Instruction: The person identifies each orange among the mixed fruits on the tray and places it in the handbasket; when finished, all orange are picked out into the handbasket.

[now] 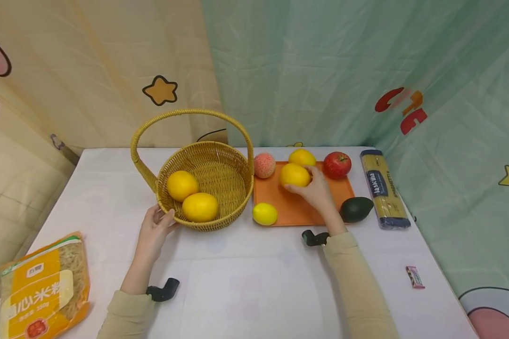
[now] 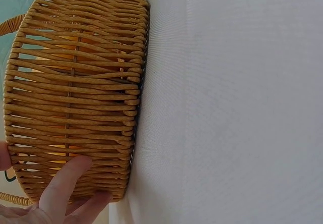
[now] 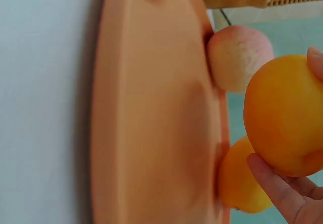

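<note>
My right hand [image 1: 317, 189] grips a yellow-orange fruit [image 1: 294, 175] between thumb and fingers. In the right wrist view this fruit [image 3: 285, 115] is raised off the orange tray [image 3: 161, 47], whose surface shows a shadow. With its thumb at the rim and fingers against the outer wall, my left hand [image 1: 154, 231] holds the wicker basket [image 1: 229, 162] at its front left. Two more yellow-orange fruits, one farther back [image 1: 182, 186] and one nearer [image 1: 200, 207], lie inside the basket. Another such fruit [image 1: 302, 157] sits at the tray's back edge, behind the held one.
Around the tray lie a pink peach [image 1: 264, 165], a lemon [image 1: 265, 213], a red apple [image 1: 337, 165] and a dark green avocado [image 1: 356, 209]. A spaghetti pack [image 1: 383, 188] and a small wrapped sweet [image 1: 415, 277] lie right; a noodle bag [image 1: 46, 287] lies left. The basket's tall handle [image 1: 191, 112] arches upward.
</note>
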`<state>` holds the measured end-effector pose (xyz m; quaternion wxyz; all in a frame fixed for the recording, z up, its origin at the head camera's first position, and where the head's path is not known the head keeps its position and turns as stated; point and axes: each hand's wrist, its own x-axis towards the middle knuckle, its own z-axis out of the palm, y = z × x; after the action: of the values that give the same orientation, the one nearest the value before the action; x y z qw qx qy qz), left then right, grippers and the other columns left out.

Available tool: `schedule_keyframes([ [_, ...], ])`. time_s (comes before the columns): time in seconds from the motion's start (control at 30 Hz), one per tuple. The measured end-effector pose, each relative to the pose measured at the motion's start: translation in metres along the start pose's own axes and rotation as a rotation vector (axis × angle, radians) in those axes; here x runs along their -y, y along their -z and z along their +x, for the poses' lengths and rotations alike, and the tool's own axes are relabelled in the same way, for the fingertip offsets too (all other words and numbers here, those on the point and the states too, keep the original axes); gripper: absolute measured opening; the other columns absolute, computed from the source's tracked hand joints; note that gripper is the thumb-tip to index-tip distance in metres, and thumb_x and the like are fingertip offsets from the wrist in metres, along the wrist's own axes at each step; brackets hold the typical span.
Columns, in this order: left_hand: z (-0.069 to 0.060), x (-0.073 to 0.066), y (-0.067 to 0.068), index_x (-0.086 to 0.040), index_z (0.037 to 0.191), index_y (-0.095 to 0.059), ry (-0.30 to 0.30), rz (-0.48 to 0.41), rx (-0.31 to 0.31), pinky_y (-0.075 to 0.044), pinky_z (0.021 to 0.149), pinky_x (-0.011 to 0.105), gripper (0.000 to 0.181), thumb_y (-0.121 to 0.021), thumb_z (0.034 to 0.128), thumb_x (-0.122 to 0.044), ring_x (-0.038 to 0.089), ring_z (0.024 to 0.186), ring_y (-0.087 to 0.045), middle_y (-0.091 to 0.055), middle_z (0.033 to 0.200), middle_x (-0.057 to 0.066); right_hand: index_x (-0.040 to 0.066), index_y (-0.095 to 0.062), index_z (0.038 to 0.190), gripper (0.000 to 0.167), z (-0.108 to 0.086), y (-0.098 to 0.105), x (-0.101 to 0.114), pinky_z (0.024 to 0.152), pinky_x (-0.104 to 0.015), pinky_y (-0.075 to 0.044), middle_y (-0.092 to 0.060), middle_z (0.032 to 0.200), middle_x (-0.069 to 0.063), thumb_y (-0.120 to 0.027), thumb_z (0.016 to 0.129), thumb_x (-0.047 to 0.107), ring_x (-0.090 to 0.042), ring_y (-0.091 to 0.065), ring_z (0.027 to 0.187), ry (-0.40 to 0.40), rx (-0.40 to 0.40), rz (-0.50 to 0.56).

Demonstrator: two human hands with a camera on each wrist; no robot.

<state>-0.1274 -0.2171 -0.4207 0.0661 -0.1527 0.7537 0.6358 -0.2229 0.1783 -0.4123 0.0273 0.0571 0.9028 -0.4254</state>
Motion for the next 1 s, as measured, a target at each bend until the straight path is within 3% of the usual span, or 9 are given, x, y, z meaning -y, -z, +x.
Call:
schedule_keyframes([
  [0.2, 0.000, 0.000, 0.000, 0.000, 0.156, -0.009, 0.009, -0.005, -0.002, -0.047, 0.108, 0.040, 0.065, -0.044, 0.1050, -0.022, 0.037, 0.142, -0.038, -0.023, 0.159, 0.026, 0.011, -0.033, 0.150, 0.097, -0.011, 0.003, 0.026, 0.115, -0.051, -0.042, -0.040, 0.150, -0.013, -0.080, 0.076, 0.053, -0.032, -0.045, 0.129, 0.020, 0.043, 0.080],
  [0.5, -0.001, -0.002, 0.001, 0.000, 0.155, -0.011, 0.007, 0.008, -0.004, -0.046, 0.109, 0.042, 0.064, -0.043, 0.1053, -0.023, 0.037, 0.141, -0.040, -0.025, 0.158, 0.026, 0.015, -0.037, 0.147, 0.090, -0.030, -0.006, 0.064, 0.106, -0.046, -0.050, -0.046, 0.146, -0.008, -0.082, 0.077, 0.047, -0.029, -0.050, 0.123, 0.093, 0.110, 0.148],
  [0.77, -0.001, -0.003, 0.002, 0.000, 0.155, -0.011, 0.009, 0.012, 0.004, -0.046, 0.109, 0.040, 0.064, -0.043, 0.1055, -0.025, 0.036, 0.141, -0.040, -0.025, 0.159, 0.025, 0.020, -0.046, 0.143, 0.082, -0.041, -0.028, 0.092, 0.092, -0.041, -0.057, -0.055, 0.134, -0.004, -0.083, 0.075, 0.045, -0.026, -0.054, 0.115, 0.167, 0.172, 0.176],
  [1.0, -0.001, -0.003, 0.002, 0.000, 0.156, -0.011, 0.001, 0.012, 0.010, -0.046, 0.108, 0.040, 0.065, -0.043, 0.1055, -0.026, 0.036, 0.141, -0.040, -0.024, 0.159, 0.025, 0.016, -0.046, 0.143, 0.082, -0.036, -0.062, 0.110, 0.099, -0.043, -0.055, -0.055, 0.137, -0.007, -0.082, 0.076, 0.044, -0.026, -0.058, 0.114, 0.204, 0.185, 0.133],
])
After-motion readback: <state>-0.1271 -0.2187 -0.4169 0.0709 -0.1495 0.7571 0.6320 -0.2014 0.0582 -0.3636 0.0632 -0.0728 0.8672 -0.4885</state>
